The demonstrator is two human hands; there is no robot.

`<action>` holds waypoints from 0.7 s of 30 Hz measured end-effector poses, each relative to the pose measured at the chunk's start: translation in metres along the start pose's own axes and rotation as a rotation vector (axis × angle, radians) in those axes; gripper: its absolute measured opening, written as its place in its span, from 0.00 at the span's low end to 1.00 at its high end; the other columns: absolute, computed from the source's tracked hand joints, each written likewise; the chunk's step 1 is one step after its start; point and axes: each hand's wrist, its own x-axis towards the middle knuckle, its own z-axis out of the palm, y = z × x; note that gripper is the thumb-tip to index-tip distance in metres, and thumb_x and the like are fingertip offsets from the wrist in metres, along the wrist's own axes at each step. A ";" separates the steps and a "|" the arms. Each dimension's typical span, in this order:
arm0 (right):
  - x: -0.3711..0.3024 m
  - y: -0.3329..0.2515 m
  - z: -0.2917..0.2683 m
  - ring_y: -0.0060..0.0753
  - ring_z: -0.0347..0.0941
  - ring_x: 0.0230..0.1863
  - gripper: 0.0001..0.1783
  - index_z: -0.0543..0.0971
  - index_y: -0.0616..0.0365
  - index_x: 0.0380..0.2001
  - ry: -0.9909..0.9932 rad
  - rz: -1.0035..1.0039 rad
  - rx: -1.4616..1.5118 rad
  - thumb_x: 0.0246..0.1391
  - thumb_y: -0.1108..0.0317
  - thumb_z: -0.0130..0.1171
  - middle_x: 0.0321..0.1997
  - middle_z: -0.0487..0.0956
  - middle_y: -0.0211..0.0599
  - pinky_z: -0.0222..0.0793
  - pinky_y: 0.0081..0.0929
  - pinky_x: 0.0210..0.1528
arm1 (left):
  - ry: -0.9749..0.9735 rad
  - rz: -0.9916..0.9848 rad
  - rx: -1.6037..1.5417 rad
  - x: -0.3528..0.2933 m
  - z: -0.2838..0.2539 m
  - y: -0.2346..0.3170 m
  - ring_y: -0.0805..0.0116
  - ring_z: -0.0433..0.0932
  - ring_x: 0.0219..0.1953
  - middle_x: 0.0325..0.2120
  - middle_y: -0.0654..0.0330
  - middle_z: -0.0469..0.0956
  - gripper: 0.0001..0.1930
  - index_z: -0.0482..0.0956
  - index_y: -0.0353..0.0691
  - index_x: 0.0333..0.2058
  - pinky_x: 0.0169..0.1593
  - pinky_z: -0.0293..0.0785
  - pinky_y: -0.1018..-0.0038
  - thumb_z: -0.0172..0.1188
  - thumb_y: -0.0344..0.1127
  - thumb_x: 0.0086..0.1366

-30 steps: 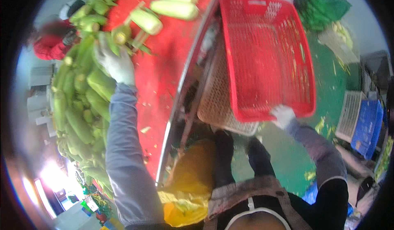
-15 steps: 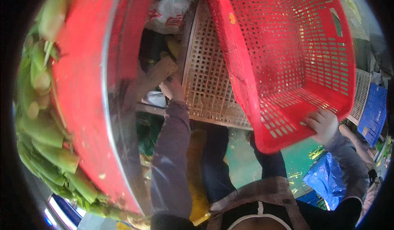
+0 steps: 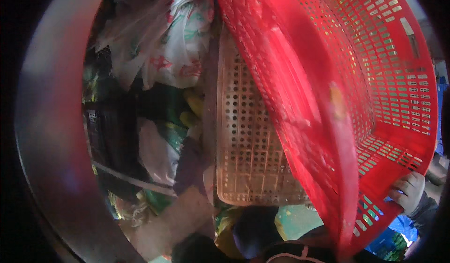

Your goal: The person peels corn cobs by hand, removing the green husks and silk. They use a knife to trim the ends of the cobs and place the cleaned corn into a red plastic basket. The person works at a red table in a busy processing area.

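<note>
- Right grip [image 3: 408, 193]: fingers curled closed over the near-end rim of a deep red rectangular plastic basket [image 3: 318, 136], close to its right corner.
- Left grip [image 3: 194, 131]: small, dim and blurred, beneath the worktop beside rounded yellow-green items [image 3: 193, 102]; how far open it is, and whether it has hold of anything, cannot be told.
- The deep red rectangular plastic basket fills the right side of the view. Its long axis runs from the upper edge downward and slightly rightward, one end toward the wearer. The mouth faces up toward the camera; the outer face of the left long wall also shows.
- Left of it and partly covered by it lies a tan, round-holed plastic crate [image 3: 243, 131], its long axis running roughly up and down the view.
- Farther left: a crumpled white plastic bag with red and green print [image 3: 185, 47] above, a smaller pale bag [image 3: 157, 148] below, and a black plastic crate [image 3: 110, 131].
- At the far left, the smooth grey edge of the worktop [image 3: 58, 122] curves down the view.
</note>
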 end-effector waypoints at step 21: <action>0.045 -0.020 -0.026 0.36 0.76 0.35 0.16 0.79 0.52 0.37 -0.015 0.161 0.039 0.41 0.64 0.65 0.39 0.78 0.35 0.73 0.33 0.35 | -0.087 0.016 0.032 0.040 0.014 0.007 0.65 0.77 0.40 0.40 0.59 0.78 0.26 0.65 0.45 0.62 0.45 0.74 0.67 0.55 0.45 0.68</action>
